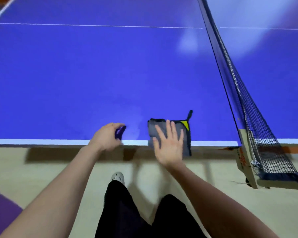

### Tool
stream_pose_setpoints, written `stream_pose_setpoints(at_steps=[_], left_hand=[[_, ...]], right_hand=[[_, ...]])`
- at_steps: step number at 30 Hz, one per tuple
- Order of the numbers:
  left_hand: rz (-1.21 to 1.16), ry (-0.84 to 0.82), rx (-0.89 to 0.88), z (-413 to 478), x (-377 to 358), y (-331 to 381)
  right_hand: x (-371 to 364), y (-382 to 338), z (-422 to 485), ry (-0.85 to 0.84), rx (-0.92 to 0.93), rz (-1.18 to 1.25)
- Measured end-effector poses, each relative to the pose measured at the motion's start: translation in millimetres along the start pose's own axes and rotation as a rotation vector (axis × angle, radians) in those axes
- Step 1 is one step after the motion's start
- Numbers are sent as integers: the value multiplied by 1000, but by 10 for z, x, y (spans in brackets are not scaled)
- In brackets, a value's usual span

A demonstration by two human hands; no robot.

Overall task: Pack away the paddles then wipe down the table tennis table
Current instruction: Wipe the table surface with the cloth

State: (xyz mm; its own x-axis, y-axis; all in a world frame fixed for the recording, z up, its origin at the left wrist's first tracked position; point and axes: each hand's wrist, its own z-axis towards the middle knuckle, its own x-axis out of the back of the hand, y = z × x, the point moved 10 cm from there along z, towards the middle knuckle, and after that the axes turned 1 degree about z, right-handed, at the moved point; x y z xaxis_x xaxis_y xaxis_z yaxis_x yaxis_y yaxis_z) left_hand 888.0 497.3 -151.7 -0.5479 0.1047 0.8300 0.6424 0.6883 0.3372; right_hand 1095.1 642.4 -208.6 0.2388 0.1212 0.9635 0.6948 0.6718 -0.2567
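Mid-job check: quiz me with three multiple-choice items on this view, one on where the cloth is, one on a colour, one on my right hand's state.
1. Where does the cloth lie?
A. On the floor
B. At the table's near edge, overhanging it
C. Draped over the net

2. What colour is the cloth's corner patch?
A. Red
B. White
C. Yellow

3. How is the right hand?
A. Flat on the cloth, spread
B. Fisted, off the cloth
C. Out of view

Answers:
1 B, the cloth hangs past the white edge line.
2 C, a yellow triangle sits by the loop.
3 A, straight fingers lie on the cloth.
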Motion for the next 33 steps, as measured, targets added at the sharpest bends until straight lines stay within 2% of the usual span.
stream_pose_setpoints(at_steps=[2, 3, 8, 15, 19, 23, 27, 30, 33], left_hand=[[-64, 91, 33, 94, 205, -239], [-57, 138, 58, 150, 306, -376], [33, 250, 171, 746, 904, -865], [190, 110, -50, 2209, 1568, -785], [315, 82, -46, 3075, 1965, -709], [408, 9, 60, 3750, 2189, -674], [411, -117, 101, 4101, 2147, -680], [512, -114, 67, 4145, 2138, -670], [574, -105, 40, 4130, 2128, -669]], right_hand=[[-196, -740, -49, -66, 212, 27], [-232, -939, -15, -69, 236, 42], [-357, -1117, 740, -62, 153, -23], [-432, -1046, 2226, -21, 36, -55], [-486, -970, 2939, 9, -39, -41], [-495, -922, 3493, 18, -39, -28], [-474, -897, 4008, 49, -32, -42], [-516, -876, 4650, 52, -27, -40], [-605, -814, 5695, 54, -47, -12]])
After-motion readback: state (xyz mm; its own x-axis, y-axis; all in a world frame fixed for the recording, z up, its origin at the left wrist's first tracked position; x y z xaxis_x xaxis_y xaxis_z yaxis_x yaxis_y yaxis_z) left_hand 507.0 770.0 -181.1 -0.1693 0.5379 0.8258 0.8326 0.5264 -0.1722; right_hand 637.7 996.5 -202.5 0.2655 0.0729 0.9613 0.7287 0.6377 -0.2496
